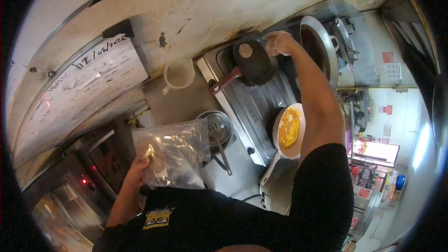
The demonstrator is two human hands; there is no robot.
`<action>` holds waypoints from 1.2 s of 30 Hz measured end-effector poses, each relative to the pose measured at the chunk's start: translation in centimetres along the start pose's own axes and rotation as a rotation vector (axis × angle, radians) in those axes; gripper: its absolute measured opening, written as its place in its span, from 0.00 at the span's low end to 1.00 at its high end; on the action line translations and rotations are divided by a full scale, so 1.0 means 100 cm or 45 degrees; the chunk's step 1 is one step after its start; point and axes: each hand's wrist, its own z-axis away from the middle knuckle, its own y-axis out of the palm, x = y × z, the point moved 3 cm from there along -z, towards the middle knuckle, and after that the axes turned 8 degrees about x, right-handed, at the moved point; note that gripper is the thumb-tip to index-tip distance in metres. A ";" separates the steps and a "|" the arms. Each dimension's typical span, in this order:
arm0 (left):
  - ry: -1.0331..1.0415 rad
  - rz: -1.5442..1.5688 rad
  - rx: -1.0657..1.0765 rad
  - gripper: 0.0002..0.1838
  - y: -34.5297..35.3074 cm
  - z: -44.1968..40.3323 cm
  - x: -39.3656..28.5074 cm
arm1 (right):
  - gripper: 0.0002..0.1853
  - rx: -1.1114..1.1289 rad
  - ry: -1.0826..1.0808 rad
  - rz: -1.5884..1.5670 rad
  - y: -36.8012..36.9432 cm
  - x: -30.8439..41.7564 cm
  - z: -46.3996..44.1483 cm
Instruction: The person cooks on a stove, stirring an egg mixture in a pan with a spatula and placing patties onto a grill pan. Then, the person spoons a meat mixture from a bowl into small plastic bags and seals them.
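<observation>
My left hand is closed on the edge of a clear plastic bag, which hangs in front of my shirt; a round pale shape shows faintly inside it. My right hand, seemingly in a thin clear glove, reaches over the stove. In its fingers is a round brownish patty, beside the rim of a dark frying pan. Another patty lies in that pan. Nearer my right arm stands a white pan with a yellow, egg-like mixture.
The two-burner gas stove stands by a stained wall. A large wok lies beyond my right arm. On the steel counter are a plastic measuring jug and a pot with a slotted turner in it.
</observation>
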 end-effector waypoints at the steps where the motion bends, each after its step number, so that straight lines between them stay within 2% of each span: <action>1: -0.017 0.017 0.019 0.43 -0.007 0.001 0.004 | 0.17 -0.037 -0.039 -0.396 0.001 -0.002 0.006; 2: -0.033 0.032 0.040 0.42 -0.015 0.002 0.007 | 0.17 -0.039 -0.038 -0.402 -0.005 0.012 0.019; 4: -0.002 0.032 -0.019 0.40 -0.042 0.004 0.024 | 0.27 0.129 0.296 -1.550 -0.017 0.050 0.059; 5: 0.027 0.038 -0.076 0.39 -0.050 0.006 0.026 | 0.27 0.119 0.297 -1.555 -0.013 0.059 0.077; 7: 0.034 -0.002 -0.036 0.36 -0.035 0.007 0.014 | 0.34 -0.022 0.155 -2.061 -0.009 0.072 0.113; 8: 0.041 -0.033 -0.002 0.34 -0.024 0.007 0.008 | 0.38 0.042 -0.170 -2.337 -0.002 0.074 0.126; 9: 0.039 -0.045 0.013 0.34 -0.012 0.008 0.003 | 0.38 0.020 -0.170 -2.337 0.009 0.079 0.143; 11: 0.070 -0.034 -0.014 0.31 0.007 0.009 -0.005 | 0.36 -0.243 -0.615 -2.924 0.029 0.096 0.169; 13: 0.061 -0.055 0.027 0.31 0.003 0.006 -0.003 | 0.28 -0.350 -0.895 -3.323 0.038 0.132 0.197; 15: 0.049 -0.087 0.058 0.31 0.003 0.001 0.000 | 0.25 -0.210 -1.090 -3.644 0.061 0.164 0.213; 19: 0.065 -0.091 0.117 0.33 0.026 0.004 -0.003 | 0.26 -0.253 -1.235 -3.855 0.082 0.257 0.263; 21: 0.048 -0.148 0.089 0.33 0.036 0.008 -0.005 | 0.27 -0.245 -1.082 -3.911 0.100 0.298 0.290; 22: 0.058 -0.194 0.125 0.35 0.036 0.008 -0.004 | 0.27 -0.259 -1.092 -3.948 0.109 0.315 0.305; 24: 0.042 -0.266 0.142 0.37 0.044 0.014 -0.005 | 0.26 -0.032 -0.941 -4.137 0.129 0.349 0.333; 25: 0.055 -0.231 0.165 0.37 0.053 0.015 -0.006 | 0.26 -0.056 -0.952 -4.171 0.135 0.360 0.349; 28: 0.054 -0.227 0.155 0.36 0.058 0.019 -0.005 | 0.24 -0.132 -0.618 -4.215 0.160 0.380 0.390; 29: 0.070 -0.235 0.125 0.35 0.052 0.018 -0.003 | 0.24 -0.167 -0.632 -4.236 0.172 0.381 0.398; 31: 0.061 -0.251 0.101 0.36 0.020 0.010 -0.001 | 0.23 -0.289 -0.732 -4.023 0.198 0.377 0.407; 33: 0.009 -0.270 0.186 0.36 0.026 0.008 -0.003 | 0.23 -0.290 -0.803 -4.082 0.205 0.375 0.418; 36: 0.023 -0.301 0.230 0.36 0.054 0.008 -0.001 | 0.23 -0.340 -0.726 -4.049 0.209 0.366 0.430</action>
